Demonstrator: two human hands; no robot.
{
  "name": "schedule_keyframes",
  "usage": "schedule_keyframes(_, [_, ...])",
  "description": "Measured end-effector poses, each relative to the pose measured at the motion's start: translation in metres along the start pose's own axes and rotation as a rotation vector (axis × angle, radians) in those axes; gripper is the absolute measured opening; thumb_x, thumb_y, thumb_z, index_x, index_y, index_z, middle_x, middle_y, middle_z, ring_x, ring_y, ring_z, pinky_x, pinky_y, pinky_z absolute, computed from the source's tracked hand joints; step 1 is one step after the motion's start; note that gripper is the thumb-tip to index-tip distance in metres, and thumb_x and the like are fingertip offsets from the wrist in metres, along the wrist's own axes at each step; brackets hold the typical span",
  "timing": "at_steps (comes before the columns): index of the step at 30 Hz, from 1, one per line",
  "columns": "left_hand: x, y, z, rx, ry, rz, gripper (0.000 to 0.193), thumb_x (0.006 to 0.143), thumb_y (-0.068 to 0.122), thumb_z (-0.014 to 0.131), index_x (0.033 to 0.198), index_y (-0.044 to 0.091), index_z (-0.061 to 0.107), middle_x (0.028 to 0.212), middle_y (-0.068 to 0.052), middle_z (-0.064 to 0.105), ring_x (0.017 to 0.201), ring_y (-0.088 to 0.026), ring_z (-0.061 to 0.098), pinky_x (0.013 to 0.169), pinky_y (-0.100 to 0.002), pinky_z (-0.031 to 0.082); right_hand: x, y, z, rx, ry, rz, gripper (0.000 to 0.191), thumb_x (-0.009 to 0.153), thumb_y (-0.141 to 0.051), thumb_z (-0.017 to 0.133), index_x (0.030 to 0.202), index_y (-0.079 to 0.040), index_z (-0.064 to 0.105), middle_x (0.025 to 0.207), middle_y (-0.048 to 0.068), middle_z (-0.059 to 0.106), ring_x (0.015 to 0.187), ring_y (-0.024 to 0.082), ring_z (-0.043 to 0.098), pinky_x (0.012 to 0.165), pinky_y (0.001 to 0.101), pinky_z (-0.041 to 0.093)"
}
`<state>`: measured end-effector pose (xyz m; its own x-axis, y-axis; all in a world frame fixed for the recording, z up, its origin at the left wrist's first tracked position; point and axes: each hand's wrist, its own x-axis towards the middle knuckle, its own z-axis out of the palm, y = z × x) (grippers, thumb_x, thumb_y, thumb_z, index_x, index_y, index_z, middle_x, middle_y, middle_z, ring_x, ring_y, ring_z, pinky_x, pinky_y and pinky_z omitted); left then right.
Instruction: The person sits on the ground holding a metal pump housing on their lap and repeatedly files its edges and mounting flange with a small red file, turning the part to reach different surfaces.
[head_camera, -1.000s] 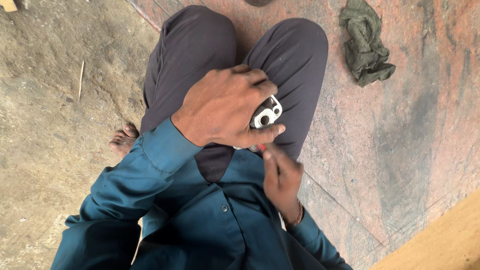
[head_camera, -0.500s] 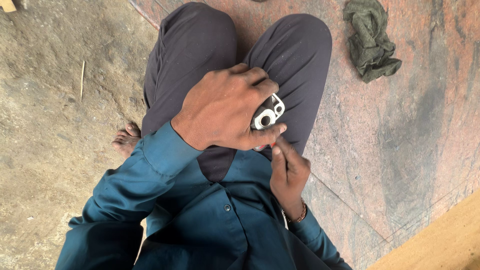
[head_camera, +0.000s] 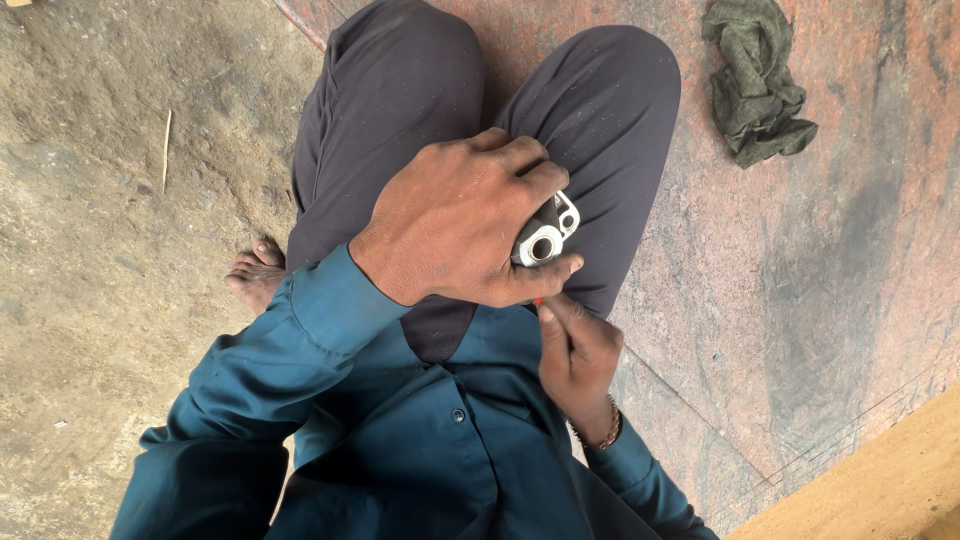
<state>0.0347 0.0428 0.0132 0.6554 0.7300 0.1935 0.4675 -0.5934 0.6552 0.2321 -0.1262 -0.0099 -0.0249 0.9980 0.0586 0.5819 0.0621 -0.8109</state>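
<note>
My left hand (head_camera: 455, 225) stays clenched on the small metal part (head_camera: 545, 238); my right hand (head_camera: 578, 352) has crept closer, pinching a thin red-tipped tool (head_camera: 538, 301) under it

Seated person's left hand (head_camera: 460, 225) grips a small metal part (head_camera: 547, 235) over the lap; right hand (head_camera: 575, 355) touches beneath it.

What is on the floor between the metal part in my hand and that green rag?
In the head view, only the dark-trousered knee and bare reddish floor lie between the metal part and the green rag.
</note>
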Motion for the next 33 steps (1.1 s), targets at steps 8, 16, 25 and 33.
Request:
schedule_keyframes(8, [-0.002,0.001,-0.001,0.027,0.008,0.011,0.072,0.091,0.067,0.066,0.113,-0.001,0.074,0.104,-0.02,0.072,0.091,-0.035,0.072,0.064,-0.044,0.061,0.0,0.001,-0.002,-0.045,0.068,0.146,0.021,0.107,-0.005,0.062,0.123,0.004,0.071,0.083,0.013,0.071,0.068,0.013,0.064,0.062,0.0284,0.05])
schedule_keyframes(16, [-0.004,0.001,0.002,0.023,0.029,0.023,0.072,0.094,0.068,0.065,0.115,-0.001,0.074,0.106,-0.02,0.072,0.092,-0.034,0.073,0.066,-0.042,0.061,-0.001,-0.006,-0.002,-0.013,0.006,0.103,0.019,0.107,-0.005,0.062,0.122,0.002,0.071,0.084,0.015,0.07,0.07,0.015,0.065,0.065,0.0287,0.05])
schedule_keyframes(25, [-0.003,0.002,0.001,0.019,-0.007,0.002,0.073,0.091,0.069,0.065,0.113,0.0,0.074,0.105,-0.018,0.072,0.088,-0.034,0.072,0.062,-0.043,0.06,-0.004,-0.005,-0.002,-0.063,0.006,0.112,0.019,0.101,-0.002,0.062,0.117,0.005,0.071,0.088,0.014,0.075,0.067,0.017,0.069,0.061,0.0318,0.051])
schedule_keyframes(33, [-0.005,0.0,0.001,0.019,-0.007,0.002,0.073,0.095,0.068,0.063,0.118,-0.001,0.074,0.107,-0.017,0.072,0.093,-0.034,0.072,0.064,-0.044,0.061,-0.01,0.01,0.0,-0.089,-0.036,-0.019,0.008,0.098,0.001,0.063,0.103,0.001,0.069,0.08,0.014,0.068,0.066,0.024,0.067,0.062,0.0353,0.051])
